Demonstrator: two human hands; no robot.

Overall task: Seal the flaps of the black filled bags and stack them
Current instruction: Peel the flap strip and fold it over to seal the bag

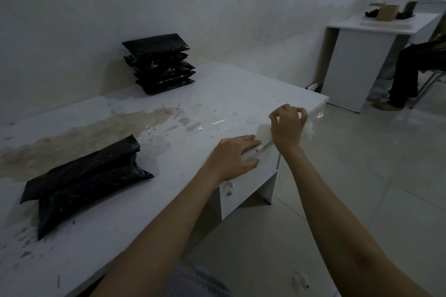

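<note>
We look down over a white, stained table (198,94) in a dim room. Our left hand (233,158) lies flat on the table's edge at about 4 o'clock from the picture's centre, fingers stretched out and pressing down on something pale and thin that we cannot make out clearly. Our right hand (287,125) hovers just beyond it at 3 o'clock, fingers curled in a narrow pinch, apparently pulling a strip of clear tape (311,123) that glints over the table edge; the grip itself is hard to see.

At 8 o'clock, 2 black filled bags (84,181) lie on the near left of the table, 1 resting partly on the other. At 11 o'clock, a stack of black bags (160,64) stands at the table's far edge against the white wall (96,7), well apart from both hands.

At 2 o'clock, a second white desk (362,50) stands, with a seated person's legs (410,72) beside it.
</note>
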